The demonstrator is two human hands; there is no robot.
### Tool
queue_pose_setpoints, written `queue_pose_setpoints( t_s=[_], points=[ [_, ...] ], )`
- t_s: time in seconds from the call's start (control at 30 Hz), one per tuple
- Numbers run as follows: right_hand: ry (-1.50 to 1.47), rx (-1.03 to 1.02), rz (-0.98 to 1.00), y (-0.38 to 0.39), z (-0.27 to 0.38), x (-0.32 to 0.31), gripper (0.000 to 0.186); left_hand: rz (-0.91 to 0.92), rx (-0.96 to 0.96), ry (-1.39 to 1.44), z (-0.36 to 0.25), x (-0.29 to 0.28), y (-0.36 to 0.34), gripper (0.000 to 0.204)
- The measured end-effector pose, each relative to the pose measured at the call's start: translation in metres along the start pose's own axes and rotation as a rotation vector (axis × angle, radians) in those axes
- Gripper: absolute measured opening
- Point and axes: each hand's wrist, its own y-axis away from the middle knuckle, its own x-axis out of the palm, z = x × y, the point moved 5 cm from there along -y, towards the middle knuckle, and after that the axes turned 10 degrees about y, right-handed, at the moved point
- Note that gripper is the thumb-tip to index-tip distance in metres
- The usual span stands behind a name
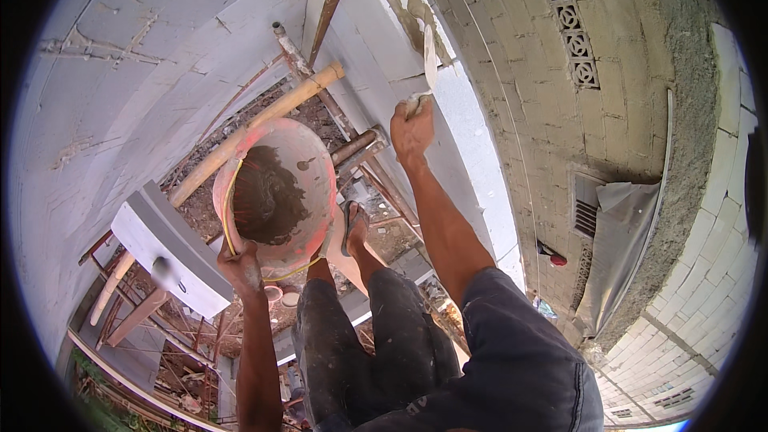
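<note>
My left hand (240,268) is closed on the rim of a worn, reddish-grey bucket (316,164) with wet grey mortar (272,204) in it, tipped toward me. A yellow cord runs along the bucket's edge. My right hand (412,128), raised at the upper middle, is closed round the handle of a trowel (429,56). Its pale blade is at a strip of grey mortar (408,0) along the edge of the white block wall (380,44); whether it touches is hard to tell.
My feet (352,232) stand high on scaffolding of rusty pipes and bamboo poles (196,184), with rubble below. A white block (164,244) lies left of the bucket. Walls rise on both sides; the right one (512,72) has vent blocks (568,16) and a grey sheet (608,248).
</note>
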Motion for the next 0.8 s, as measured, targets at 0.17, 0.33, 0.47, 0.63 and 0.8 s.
queue_pose_setpoints(
  t_s=[0.17, 0.33, 0.47, 0.63, 0.8],
  points=[
    [-0.201, 0.306, -0.166, -0.023, 0.023, 0.093, 0.063, 0.045, -0.049, -0.054, -0.004, -0.008, -0.009, 0.013],
    [-0.264, 0.323, -0.271, -0.051, 0.056, 0.138, 0.062, 0.059, -0.071, -0.126, 0.019, -0.017, -0.022, 0.015],
    [-0.214, 0.223, 0.142, -0.034, 0.074, 0.148, 0.060, 0.057, 0.009, -0.142, 0.020, -0.014, -0.030, 0.015],
    [-0.208, -0.036, 0.318, 0.054, 0.053, 0.105, 0.049, 0.011, -0.004, -0.072, 0.003, -0.017, -0.025, 0.026],
    [-0.425, -0.418, 0.717, 0.151, 0.009, -0.026, 0.033, 0.033, 0.038, -0.187, -0.024, -0.008, -0.037, 0.024]
  ],
)
